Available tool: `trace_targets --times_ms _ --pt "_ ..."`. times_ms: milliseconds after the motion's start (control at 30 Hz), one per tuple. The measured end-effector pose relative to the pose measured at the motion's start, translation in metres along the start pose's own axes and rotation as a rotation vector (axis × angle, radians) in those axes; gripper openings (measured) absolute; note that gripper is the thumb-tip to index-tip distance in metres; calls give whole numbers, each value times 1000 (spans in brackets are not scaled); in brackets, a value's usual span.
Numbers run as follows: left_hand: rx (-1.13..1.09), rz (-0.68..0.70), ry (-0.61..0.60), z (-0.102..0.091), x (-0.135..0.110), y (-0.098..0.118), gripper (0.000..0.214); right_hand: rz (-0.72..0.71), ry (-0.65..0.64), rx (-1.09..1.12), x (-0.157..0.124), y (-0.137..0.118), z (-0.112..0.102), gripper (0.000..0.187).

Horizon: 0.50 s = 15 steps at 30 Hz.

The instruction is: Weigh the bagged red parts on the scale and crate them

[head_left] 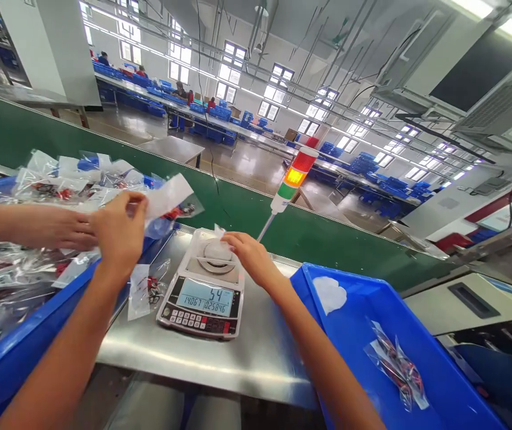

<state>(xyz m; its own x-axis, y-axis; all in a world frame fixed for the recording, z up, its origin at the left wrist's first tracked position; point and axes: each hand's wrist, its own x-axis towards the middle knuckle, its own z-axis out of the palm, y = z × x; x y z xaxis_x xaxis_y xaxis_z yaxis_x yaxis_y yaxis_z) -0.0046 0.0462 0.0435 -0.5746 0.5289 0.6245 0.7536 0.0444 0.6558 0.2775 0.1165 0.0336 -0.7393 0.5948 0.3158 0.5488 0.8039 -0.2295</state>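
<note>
My left hand (120,233) pinches a clear plastic bag with a white strip (168,196) above the steel table's edge. My right hand (247,257) rests over the round pan (217,254) of a digital scale (202,304), its fingers on a small clear bag (218,232). The scale's display reads 54. A bagged bundle of dark and red wires (147,286) lies on the steel table (247,355) near the scale. A co-worker's hand (70,230) reaches in from the left beside my left hand.
A blue bin (36,316) heaped with bagged parts stands at the left. A blue bin (354,298) at the right holds one wire bag. Behind the scale rise a stack light (294,176) and a green conveyor side panel (238,209). Distant workers sit at long benches.
</note>
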Motion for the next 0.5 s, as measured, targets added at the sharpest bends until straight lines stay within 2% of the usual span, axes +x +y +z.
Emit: trace_targets --times_ms 100,167,233,300,367,433,500 --pt "112 -35 56 -31 30 -30 58 -81 -186 -74 22 -7 31 39" --pt "175 -57 87 -38 42 -49 57 -110 -208 -43 19 -9 40 44" --pt "196 -42 148 -34 44 -61 55 -120 -160 28 4 -7 37 45" --pt "172 40 148 -25 38 -64 55 -85 -82 84 -21 4 23 41" --pt "114 145 75 -14 22 -56 54 43 25 74 -57 27 3 36" --pt "38 231 -77 -4 -3 -40 54 259 148 -27 -105 61 -16 36" --pt "-59 273 -249 4 -35 -20 53 528 240 -213 -164 103 -30 41"
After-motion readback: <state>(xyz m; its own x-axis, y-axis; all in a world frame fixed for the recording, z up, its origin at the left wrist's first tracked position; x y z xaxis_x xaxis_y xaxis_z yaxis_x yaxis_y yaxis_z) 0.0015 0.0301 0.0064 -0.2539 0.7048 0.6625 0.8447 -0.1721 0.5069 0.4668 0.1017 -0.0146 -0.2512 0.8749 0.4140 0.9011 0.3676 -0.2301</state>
